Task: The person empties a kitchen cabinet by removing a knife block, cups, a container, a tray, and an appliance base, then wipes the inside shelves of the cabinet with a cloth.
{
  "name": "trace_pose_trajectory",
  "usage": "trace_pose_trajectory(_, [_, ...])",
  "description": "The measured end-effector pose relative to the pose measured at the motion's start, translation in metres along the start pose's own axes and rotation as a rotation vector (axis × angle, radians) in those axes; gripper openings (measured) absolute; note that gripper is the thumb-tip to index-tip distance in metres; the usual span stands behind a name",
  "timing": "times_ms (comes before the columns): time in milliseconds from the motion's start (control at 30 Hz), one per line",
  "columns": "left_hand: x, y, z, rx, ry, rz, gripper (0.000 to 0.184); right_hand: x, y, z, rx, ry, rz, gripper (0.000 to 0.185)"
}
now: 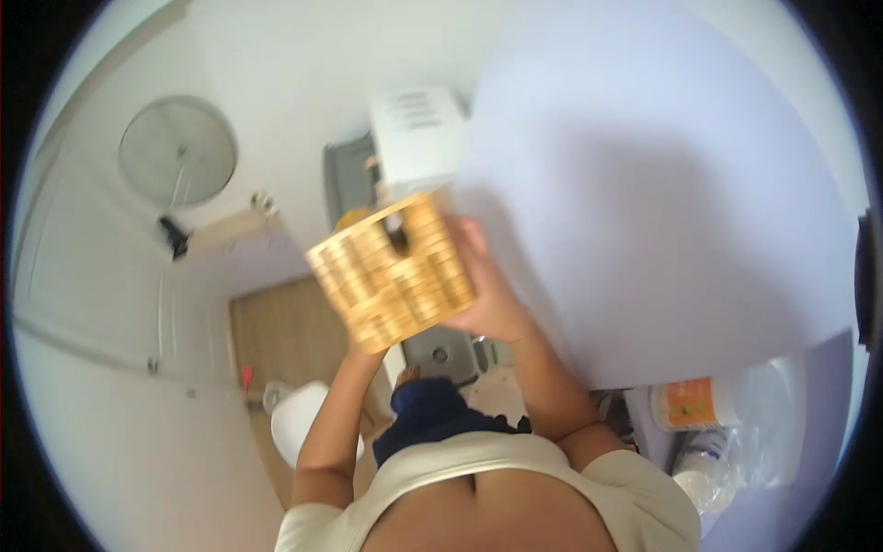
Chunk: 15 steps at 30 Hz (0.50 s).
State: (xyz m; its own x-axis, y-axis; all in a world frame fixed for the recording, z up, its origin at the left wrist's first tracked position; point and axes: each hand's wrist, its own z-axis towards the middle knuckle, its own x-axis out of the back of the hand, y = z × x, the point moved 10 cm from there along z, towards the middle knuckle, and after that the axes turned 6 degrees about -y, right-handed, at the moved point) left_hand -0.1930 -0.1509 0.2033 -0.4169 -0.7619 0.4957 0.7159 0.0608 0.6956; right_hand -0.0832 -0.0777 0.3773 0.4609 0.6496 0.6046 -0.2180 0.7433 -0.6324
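A square wooden slatted piece (394, 272), light brown with a dark gap near its upper middle, is raised in front of my body and tilted. My right hand (489, 293) grips its right side, with the fingers partly behind it. At its lower left corner is my left hand (366, 353), mostly hidden behind the wood, so its fingers do not show. A bit of something yellow (351, 219) shows just behind the upper left edge.
A round mirror (178, 151) hangs at the left above a small shelf (230, 241). Below are a metal sink (440, 353) and a white seat (302, 421). A white box (418, 136) stands beyond. At the right are an orange-labelled container (688, 403) and a plastic-wrapped bottle (704, 469).
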Motion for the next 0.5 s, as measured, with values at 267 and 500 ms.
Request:
trace_pose_trajectory(267, [0.026,-0.004,0.063,-0.091,0.047,-0.497,0.035,0.056,-0.098,0.049,0.264,0.177,-0.264,0.092])
trace_pose_trajectory(500, [0.046,0.245,0.113,-0.472,0.308,-0.828,0.050,0.191,-0.160,-0.017,0.485,0.452,-0.527,0.091])
